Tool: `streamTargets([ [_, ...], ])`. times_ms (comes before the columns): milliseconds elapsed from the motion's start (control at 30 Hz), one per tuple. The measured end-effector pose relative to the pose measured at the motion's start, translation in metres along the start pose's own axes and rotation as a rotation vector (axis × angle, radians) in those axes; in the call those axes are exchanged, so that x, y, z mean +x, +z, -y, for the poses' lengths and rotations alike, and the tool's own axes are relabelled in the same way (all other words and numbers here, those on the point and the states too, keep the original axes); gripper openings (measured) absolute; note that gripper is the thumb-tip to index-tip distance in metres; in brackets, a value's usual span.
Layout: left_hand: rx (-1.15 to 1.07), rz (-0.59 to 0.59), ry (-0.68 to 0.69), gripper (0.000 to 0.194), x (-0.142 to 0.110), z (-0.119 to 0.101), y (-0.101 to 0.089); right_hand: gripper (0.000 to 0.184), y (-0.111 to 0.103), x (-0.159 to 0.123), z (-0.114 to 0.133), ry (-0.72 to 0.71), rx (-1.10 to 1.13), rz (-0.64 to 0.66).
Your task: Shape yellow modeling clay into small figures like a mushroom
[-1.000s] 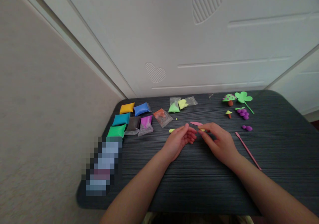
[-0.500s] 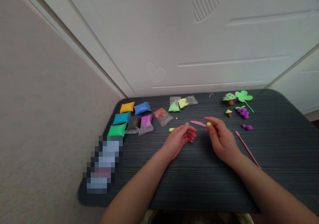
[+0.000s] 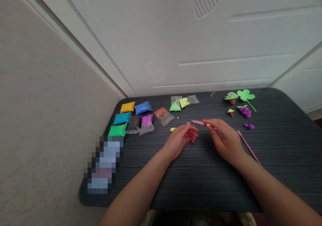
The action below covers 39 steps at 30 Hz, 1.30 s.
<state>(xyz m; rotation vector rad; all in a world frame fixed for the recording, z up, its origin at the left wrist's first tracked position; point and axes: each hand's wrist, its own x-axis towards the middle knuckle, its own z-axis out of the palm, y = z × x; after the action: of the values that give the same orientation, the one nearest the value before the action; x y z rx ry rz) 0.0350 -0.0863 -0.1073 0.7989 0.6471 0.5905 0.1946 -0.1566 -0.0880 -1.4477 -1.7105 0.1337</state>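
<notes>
Between thumb and fingertips, my right hand [image 3: 223, 139] pinches a small piece of yellow clay [image 3: 208, 125]. My left hand [image 3: 180, 139] rests on its side on the dark table, fingers loosely curled and apart from the thumb, with nothing visible in it. A second yellow clay piece [image 3: 172, 129] pokes out just behind the left hand. Behind my right fingers lies a pink clay knife [image 3: 197, 122], partly covered by them. A tiny yellow clay bit [image 3: 178, 118] sits farther back. Right of my right hand lies a thin pink modelling stick [image 3: 248, 146], its near end hidden by my forearm.
Several clay packets, such as a purple packet [image 3: 147, 122], lie at the left of the table [image 3: 196, 185]. An orange bag [image 3: 163, 116], green bag [image 3: 175, 106] and yellow bag [image 3: 185, 102] lie farther back. Clay mushrooms [image 3: 231, 97], a clover [image 3: 246, 95] and purple grapes [image 3: 245, 112] stand back right.
My right hand moved a little right, away from the left hand, then turned the yellow clay piece in its fingertips and came slightly back. The left hand stayed in place.
</notes>
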Motion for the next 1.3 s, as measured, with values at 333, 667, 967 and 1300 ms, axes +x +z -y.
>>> streamTargets([
  [333,-0.014,0.006,-0.003,0.037,0.0003,0.0020,-0.0013,0.011,0.0001,-0.0009,0.0016,0.020,-0.011,-0.052],
  [667,-0.007,-0.007,0.001,0.036,0.0004,-0.0001,0.0000,0.027,0.0003,-0.0014,0.0004,0.023,-0.001,0.034],
  [967,-0.010,-0.001,-0.001,0.037,0.0000,0.0019,-0.0006,0.014,0.0041,-0.0010,-0.0002,0.019,0.001,0.020],
  [1300,-0.006,-0.004,-0.004,0.037,-0.0001,0.0006,-0.0003,0.011,-0.0002,-0.0016,0.0004,0.025,0.012,0.007],
])
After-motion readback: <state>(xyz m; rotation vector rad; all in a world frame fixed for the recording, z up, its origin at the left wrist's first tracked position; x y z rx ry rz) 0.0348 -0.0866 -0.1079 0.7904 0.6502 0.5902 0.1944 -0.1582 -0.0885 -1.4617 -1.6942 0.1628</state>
